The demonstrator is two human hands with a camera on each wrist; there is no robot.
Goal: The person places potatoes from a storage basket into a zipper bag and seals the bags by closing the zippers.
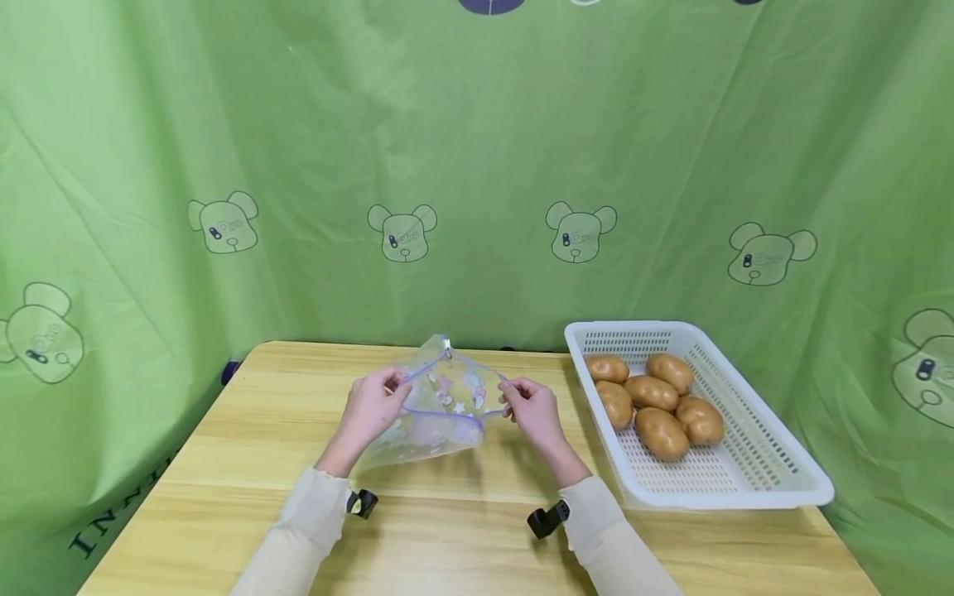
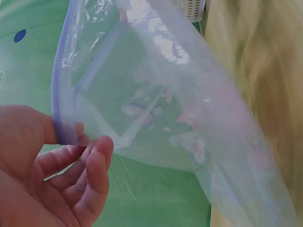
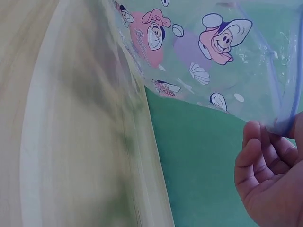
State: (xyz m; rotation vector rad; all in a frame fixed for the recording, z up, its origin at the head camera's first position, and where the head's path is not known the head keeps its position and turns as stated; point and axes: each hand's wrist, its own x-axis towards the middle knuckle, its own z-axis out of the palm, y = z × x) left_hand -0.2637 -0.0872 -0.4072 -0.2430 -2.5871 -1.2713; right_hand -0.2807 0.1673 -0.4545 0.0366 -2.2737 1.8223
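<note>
A clear plastic zip bag with a purple zip edge and printed cartoon figures is held above the table, its mouth spread apart. My left hand pinches one end of the zip edge; in the left wrist view the thumb and fingers of that left hand grip the bag's corner. On the opposite end, my right hand pinches the edge, and the right wrist view has the right hand gripping that corner below the prints on the bag. A zip pull shows at the far side of the mouth.
A white plastic basket stands on the right of the wooden table, holding several brown potatoes. Behind the table hangs a green curtain with bear-head prints.
</note>
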